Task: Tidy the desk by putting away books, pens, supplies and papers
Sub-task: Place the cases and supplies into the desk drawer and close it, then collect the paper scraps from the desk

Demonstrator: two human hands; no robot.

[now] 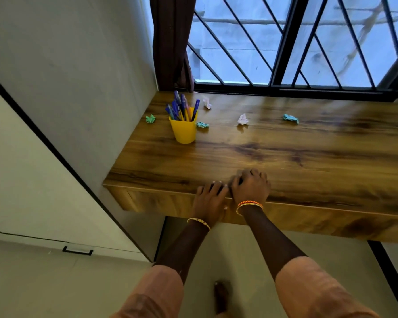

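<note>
My left hand [208,200] lies at the front edge of the wooden desk [308,161], its fingers resting over the edge. My right hand [251,187] sits on the desk top right beside it with curled fingers; a pale scrap seems to peek out under them, but I cannot tell whether it holds anything. Further back stands a yellow cup [183,131] full of blue pens [182,106]. Crumpled paper balls lie scattered: a green one [150,118] left of the cup, a teal one [202,125] right of it, a pinkish one [207,103], a white one [242,119] and another teal one [291,118].
A grey wall borders the desk on the left, with a brown curtain [172,42] in the corner. A barred window [285,42] runs along the back. A white cabinet with a black handle [77,250] stands at lower left. My foot [221,294] is on the floor below.
</note>
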